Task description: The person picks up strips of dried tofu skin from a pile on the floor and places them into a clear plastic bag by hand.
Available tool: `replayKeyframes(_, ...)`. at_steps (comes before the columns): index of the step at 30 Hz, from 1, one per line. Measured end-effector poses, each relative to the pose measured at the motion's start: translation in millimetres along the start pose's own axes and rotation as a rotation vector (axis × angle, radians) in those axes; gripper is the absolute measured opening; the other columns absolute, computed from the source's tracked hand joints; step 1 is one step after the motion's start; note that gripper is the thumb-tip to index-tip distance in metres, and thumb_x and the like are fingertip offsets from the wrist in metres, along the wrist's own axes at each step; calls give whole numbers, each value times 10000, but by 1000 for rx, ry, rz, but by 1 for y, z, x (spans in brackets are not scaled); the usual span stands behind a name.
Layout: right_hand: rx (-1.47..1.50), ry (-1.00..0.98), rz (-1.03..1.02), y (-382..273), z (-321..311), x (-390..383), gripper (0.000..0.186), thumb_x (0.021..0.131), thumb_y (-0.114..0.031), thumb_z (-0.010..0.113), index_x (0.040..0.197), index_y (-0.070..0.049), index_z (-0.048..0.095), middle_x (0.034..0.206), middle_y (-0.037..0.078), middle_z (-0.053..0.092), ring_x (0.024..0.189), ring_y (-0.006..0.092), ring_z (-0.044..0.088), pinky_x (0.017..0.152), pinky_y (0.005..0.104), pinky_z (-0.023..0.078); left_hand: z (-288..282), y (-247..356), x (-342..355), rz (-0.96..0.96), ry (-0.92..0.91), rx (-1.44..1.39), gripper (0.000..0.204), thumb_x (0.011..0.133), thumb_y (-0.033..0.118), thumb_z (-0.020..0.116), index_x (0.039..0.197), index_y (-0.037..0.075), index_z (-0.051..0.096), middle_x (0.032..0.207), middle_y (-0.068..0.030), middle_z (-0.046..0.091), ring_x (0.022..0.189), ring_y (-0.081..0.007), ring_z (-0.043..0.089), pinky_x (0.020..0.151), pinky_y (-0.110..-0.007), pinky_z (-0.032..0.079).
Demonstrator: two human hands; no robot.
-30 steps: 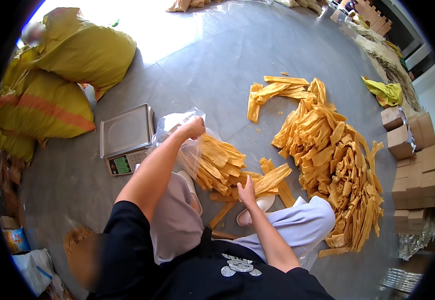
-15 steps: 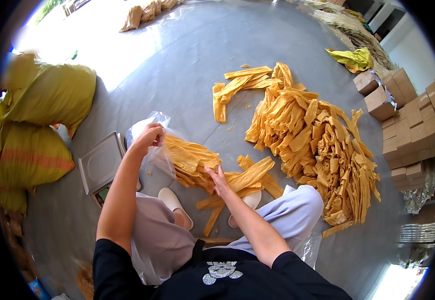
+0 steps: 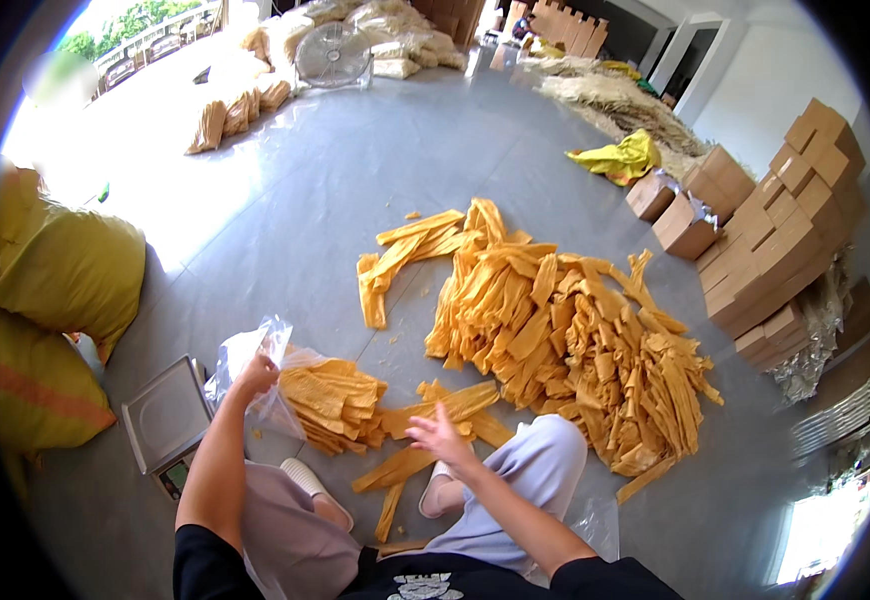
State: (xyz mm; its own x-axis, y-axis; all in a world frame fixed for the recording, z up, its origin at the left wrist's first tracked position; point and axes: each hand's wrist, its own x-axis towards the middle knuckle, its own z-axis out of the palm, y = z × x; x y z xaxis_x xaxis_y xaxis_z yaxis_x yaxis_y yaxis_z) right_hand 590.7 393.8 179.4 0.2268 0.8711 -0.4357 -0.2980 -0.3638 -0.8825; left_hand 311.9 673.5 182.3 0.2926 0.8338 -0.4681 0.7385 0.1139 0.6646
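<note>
My left hand (image 3: 261, 374) is closed on the upper edge of a clear plastic bag (image 3: 235, 358). A bundle of long, wrinkled yellow dried sheets (image 3: 335, 395) lies partly inside the bag on the floor. My right hand (image 3: 435, 435) is open, fingers spread, just above loose strips (image 3: 463, 400) beside the bundle, holding nothing. A large heap of the same sheets (image 3: 545, 330) lies to the right, with a few separate pieces (image 3: 385, 280) behind it. A metal weighing scale (image 3: 167, 410) with a square pan sits left of the bag.
Stuffed yellow-green sacks (image 3: 70, 280) stand at the left. Stacked cardboard boxes (image 3: 770, 240) and a yellow cloth-like bag (image 3: 615, 155) are at right. Farther back are a standing fan (image 3: 333, 55), pale sacks (image 3: 230, 110), straw-like bundles (image 3: 615, 95) and another person (image 3: 523, 28).
My right hand has come away from the bundle, its fingers now spread. My left hand still grips the bag. The head view has tilted up, showing more of the room's back.
</note>
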Motion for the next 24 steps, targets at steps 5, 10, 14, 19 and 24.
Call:
replayKeyframes(5,-22,465,-658,-165,-108,-100,442,873,-189,547,1204,-21,306,1163,163,512,977,214,566,825,318,492,-19,-40,17,22,118,239,147,704,146,575,754,27,645,589,-66,587,486,-148,547,446,-283,452)
replayKeyframes(10,201,1649,-1175,-215,-234,-256,845,872,-132,533,1382,27,-122,1338,254,334,1156,328,474,994,408,413,-3,4,-15,-42,0,183,193,705,171,627,822,18,648,675,-60,623,560,-151,587,512,-281,493)
replayKeyframes(14,254,1264,-1210,-166,-283,-289,711,948,-252,400,1385,38,-79,1392,236,281,1211,324,427,1011,411,372,-7,-16,-10,-42,-105,269,202,703,173,648,854,39,639,724,-56,634,615,-151,600,544,-286,510)
replayKeyframes(19,426,1073,-785,-109,-258,-222,635,965,-388,320,1377,64,150,1383,211,332,1191,263,454,952,356,396,4,-9,0,156,-101,500,319,695,206,650,966,37,633,871,-112,657,766,-231,621,673,-336,515)
replayKeyframes(24,352,895,-671,-129,-186,-173,678,911,-117,438,1430,-44,9,1348,179,391,1079,225,528,820,313,439,-24,-19,5,500,-227,678,521,718,246,638,1196,62,542,1043,-174,627,932,-314,606,799,-358,486)
